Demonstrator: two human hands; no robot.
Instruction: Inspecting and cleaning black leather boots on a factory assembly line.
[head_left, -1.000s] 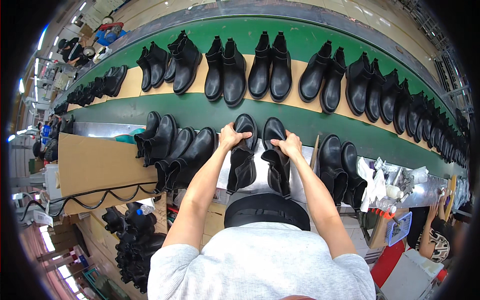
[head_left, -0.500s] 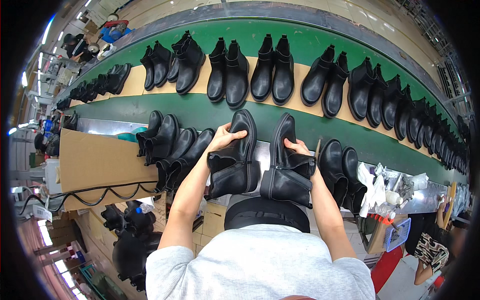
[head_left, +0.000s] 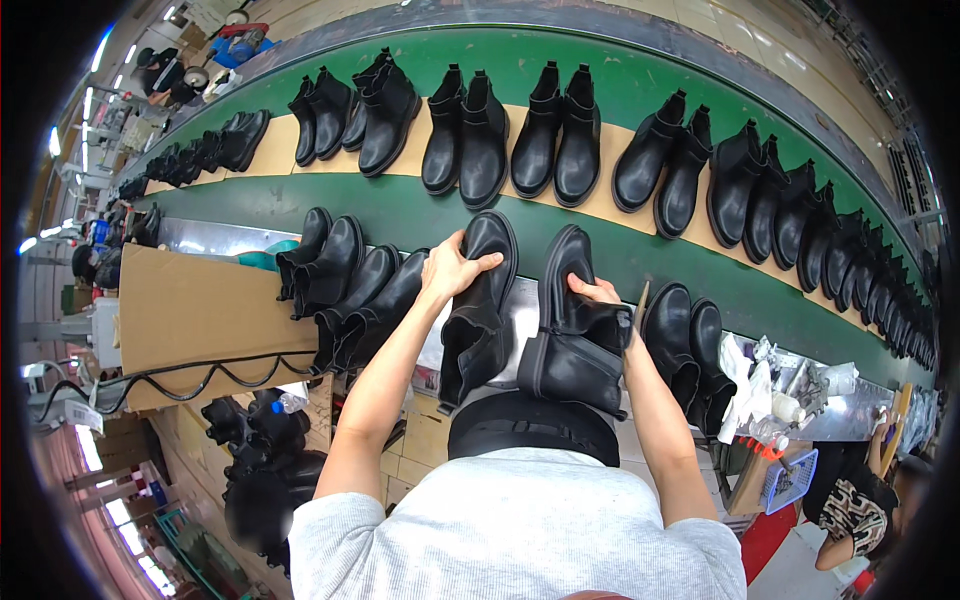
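Boot pair, black: left hand (head_left: 452, 272) grips left boot (head_left: 480, 305), right hand (head_left: 592, 291) grips right boot (head_left: 577, 330); mid-transfer by belt (head_left: 420, 215), placement needs toes aligned

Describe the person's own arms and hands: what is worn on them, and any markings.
Both forearms are bare and come up from the lower edge. The left hand and right hand wear no gloves; no ring, watch or marking shows on them. Short grey sleeves of a T-shirt end above the elbows. No cables or straps run along the arms.
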